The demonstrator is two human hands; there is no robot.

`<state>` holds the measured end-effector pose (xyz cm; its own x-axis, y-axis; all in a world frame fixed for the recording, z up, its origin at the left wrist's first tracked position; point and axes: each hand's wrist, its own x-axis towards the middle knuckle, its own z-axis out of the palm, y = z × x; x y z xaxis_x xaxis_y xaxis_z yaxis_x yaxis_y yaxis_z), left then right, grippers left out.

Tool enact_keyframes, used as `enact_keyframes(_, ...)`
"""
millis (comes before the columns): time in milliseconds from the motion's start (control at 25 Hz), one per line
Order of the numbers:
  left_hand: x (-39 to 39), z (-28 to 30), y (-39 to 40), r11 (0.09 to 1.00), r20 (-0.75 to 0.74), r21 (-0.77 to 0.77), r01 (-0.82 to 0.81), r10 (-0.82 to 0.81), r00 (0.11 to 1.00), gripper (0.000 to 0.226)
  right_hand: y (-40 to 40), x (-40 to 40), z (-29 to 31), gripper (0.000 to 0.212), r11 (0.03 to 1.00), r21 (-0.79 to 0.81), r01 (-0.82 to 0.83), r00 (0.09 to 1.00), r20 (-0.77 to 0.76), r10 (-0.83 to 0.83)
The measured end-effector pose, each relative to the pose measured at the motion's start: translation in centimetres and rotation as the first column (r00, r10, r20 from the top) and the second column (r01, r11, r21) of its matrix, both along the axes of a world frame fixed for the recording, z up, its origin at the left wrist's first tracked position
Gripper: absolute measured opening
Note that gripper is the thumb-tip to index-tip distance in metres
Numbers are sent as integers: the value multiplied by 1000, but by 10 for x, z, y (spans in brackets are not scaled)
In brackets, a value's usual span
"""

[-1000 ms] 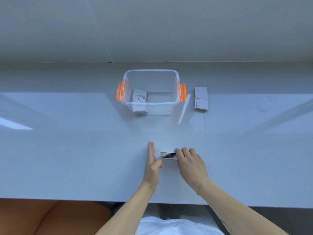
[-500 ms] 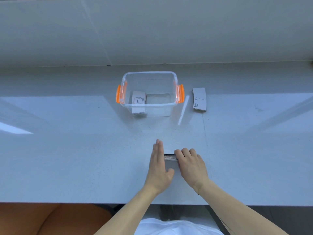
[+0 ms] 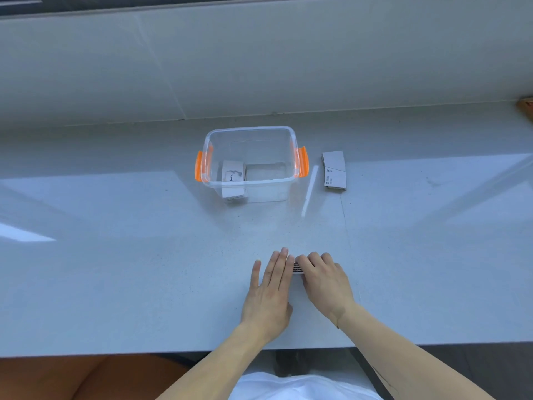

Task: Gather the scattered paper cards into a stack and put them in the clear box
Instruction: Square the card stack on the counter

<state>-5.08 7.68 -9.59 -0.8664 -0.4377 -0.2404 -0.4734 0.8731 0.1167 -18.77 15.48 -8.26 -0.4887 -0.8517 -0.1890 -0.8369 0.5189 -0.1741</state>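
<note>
A small stack of paper cards (image 3: 297, 268) lies near the front of the pale counter, only a sliver of its striped edge showing between my hands. My left hand (image 3: 269, 290) lies flat with fingers straight, pressed against the stack's left side. My right hand (image 3: 324, 280) is curled over the stack's right side and top, gripping it. The clear box (image 3: 251, 131) with orange handles stands further back, holding a white card (image 3: 233, 174) against its left wall. Another stack of cards (image 3: 334, 170) lies on the counter right of the box.
The counter (image 3: 115, 255) ends at a tiled wall behind the box. Its front edge runs just below my wrists. A brown object (image 3: 526, 109) shows at the far right edge.
My left hand has slid right and turned palm down, closing against the stack until the visible gap is almost gone. My right hand has stayed on the stack.
</note>
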Motion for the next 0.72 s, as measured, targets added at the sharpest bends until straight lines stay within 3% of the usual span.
enact_keyframes(120, -2, 3, -9, 999, -15, 46, 23, -23, 1000, 87, -1, -3, -2, 27, 999, 30, -13, 1000, 20, 12)
enact_keyframes(240, -4, 8, -24, 955, -163, 290, -57, 108, 981, 74, -4, -8, 1, 26, 997, 69, -24, 997, 76, 19)
enact_keyframes(280, -5, 11, -30, 895, -194, 422, -146, 246, 950, 67, -6, -9, 3, 23, 996, 86, -8, 994, 113, -2)
enact_keyframes(360, -12, 23, -43, 616, -109, 723, -314, 550, 828, 50, -11, -13, 9, 17, 989, 114, 97, 964, 238, -122)
enact_keyframes(400, -15, 27, -49, 450, -22, 824, -345, 634, 773, 43, -13, -15, 15, 13, 971, 118, 209, 894, 379, -238)
enact_keyframes(440, -17, 31, -56, 333, 44, 874, -355, 673, 739, 38, -15, -16, 22, 11, 933, 122, 340, 755, 556, -348)
enact_keyframes(520, -19, 36, -66, 208, 109, 917, -339, 689, 716, 33, -15, -15, 35, 15, 824, 161, 543, 385, 824, -415)
enact_keyframes(560, -20, 40, -68, 159, 128, 934, -320, 686, 716, 31, -13, -13, 40, 21, 787, 189, 587, 260, 877, -405)
enact_keyframes(640, -24, 48, -71, 85, 155, 957, -278, 661, 734, 29, -13, -6, 51, 30, 745, 214, 631, 126, 920, -371)
enact_keyframes(720, -27, 53, -72, 51, 176, 963, -264, 624, 761, 27, -15, 1, 57, 32, 718, 214, 662, 51, 943, -329)
